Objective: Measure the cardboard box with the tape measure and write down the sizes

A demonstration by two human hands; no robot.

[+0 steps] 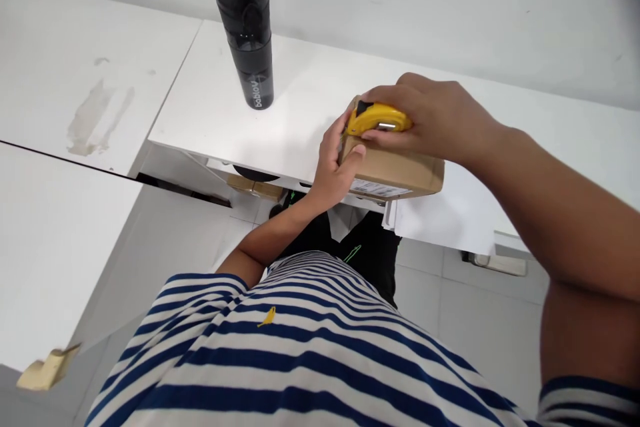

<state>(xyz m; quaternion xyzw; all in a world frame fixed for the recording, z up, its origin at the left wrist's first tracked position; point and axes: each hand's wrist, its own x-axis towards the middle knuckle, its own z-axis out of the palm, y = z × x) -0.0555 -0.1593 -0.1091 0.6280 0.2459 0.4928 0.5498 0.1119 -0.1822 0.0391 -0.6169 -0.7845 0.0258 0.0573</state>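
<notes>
A small brown cardboard box [400,172] with a white label on its near side lies at the front edge of the white table [300,113]. My left hand [334,167] grips the box's left end, fingers wrapped round it. My right hand [435,119] is closed on a yellow utility knife [376,119] and holds it against the top left of the box. The knife's blade is hidden from view.
A tall black bottle [247,27] stands upright on the table, left of the box and further back. Another white table [75,67] adjoins on the left. My striped shirt [310,347] fills the foreground. Grey floor tiles [475,307] lie below.
</notes>
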